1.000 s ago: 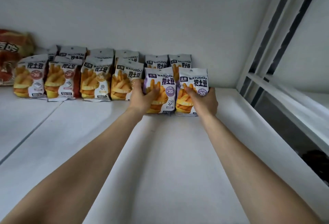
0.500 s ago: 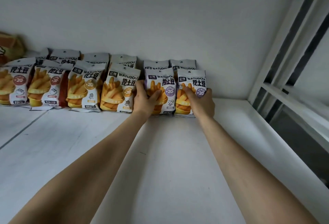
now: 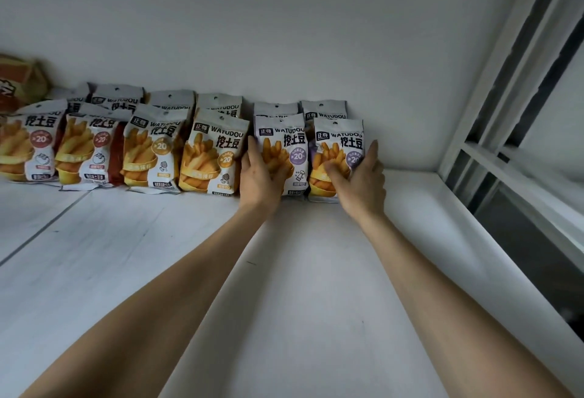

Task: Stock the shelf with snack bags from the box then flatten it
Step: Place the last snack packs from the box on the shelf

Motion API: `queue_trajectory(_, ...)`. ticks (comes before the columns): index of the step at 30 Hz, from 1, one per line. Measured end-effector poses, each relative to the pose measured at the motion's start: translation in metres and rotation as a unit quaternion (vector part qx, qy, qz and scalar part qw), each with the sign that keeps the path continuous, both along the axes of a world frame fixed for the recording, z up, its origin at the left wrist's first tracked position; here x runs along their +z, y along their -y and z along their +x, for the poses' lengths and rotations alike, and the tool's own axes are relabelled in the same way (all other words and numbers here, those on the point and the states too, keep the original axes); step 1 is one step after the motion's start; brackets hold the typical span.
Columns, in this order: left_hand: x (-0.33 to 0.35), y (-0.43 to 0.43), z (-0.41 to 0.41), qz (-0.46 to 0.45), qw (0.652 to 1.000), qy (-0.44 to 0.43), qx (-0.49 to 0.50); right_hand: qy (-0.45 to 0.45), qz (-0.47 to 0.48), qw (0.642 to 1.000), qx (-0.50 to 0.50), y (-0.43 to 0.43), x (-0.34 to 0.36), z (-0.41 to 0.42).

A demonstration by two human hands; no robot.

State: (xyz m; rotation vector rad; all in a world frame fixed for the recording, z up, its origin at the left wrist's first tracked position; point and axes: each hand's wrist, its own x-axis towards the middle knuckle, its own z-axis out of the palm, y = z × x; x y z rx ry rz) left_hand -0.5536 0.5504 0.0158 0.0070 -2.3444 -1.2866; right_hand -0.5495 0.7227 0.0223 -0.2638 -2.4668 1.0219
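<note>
Two purple-labelled snack bags stand upright at the right end of a row on the white shelf point(image 3: 284, 287). My left hand point(image 3: 259, 178) grips the left purple bag point(image 3: 286, 148), thumb across its front and fingers along its left edge. My right hand point(image 3: 361, 181) grips the right purple bag point(image 3: 341, 144), thumb on its front and fingers around its right edge. Both bags lean against two more purple bags point(image 3: 322, 110) behind them at the back wall. The box is out of sight.
Left of my hands stands a double row of yellow-labelled bags point(image 3: 211, 157) and red-labelled bags point(image 3: 85, 151). A larger orange-brown bag point(image 3: 19, 81) sits at the far left. The white shelf frame point(image 3: 493, 87) rises at the right, with a lower rail point(image 3: 537, 189).
Both hands have pushed the two purple bags a little farther back and more upright against the rear bags. My head has shifted, so the row sits lower and more to the left.
</note>
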Motion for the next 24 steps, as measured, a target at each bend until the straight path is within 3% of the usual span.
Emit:
queue_trajectory(3,-0.015,0.004,0.017,-0.047,0.999,0.020,-0.018,-0.020,0.132,0.990,0.043,-0.004,-0.013,0.017)
queue_trajectory(7,-0.016,0.008,0.015,-0.054,0.998,0.040,-0.013,0.003,0.202,0.978,0.057,-0.006,-0.020,0.017)
queue_trajectory(16,-0.006,0.007,0.016,-0.073,0.993,0.091,-0.003,0.044,0.223,0.974,0.020,0.003,-0.013,0.016)
queue_trajectory(24,-0.011,0.018,0.070,-0.119,0.984,0.128,-0.043,0.044,0.274,0.961,0.001,0.009,-0.008,0.057)
